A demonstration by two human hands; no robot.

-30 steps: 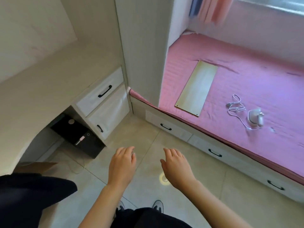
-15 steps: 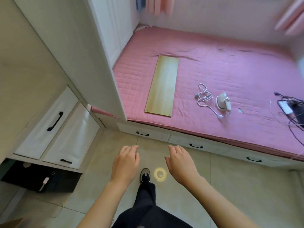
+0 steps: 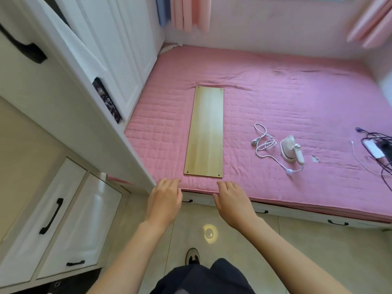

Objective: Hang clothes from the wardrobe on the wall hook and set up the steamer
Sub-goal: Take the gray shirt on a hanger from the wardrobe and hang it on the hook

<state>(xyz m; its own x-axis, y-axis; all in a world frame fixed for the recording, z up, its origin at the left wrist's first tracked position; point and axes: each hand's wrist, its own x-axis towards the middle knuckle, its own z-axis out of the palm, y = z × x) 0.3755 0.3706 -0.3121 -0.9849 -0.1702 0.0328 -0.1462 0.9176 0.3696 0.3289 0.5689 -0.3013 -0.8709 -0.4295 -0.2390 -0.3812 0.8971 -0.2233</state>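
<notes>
Now both hands, left hand (image 3: pixel 164 200) & right hand (image 3: pixel 232 201), relaxed, empty, at bed (image 3: pixel 297 98) edge; steamer (image 3: pixel 291 148) well apart.

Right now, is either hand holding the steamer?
No, the steamer lies on the pink bed, while the left hand and right hand hover empty.

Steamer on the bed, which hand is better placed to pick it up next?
Probably the right hand. The steamer lies on the bed to the right of the board, on that hand's side. The left hand would have to cross over. Both hold nothing.
</notes>
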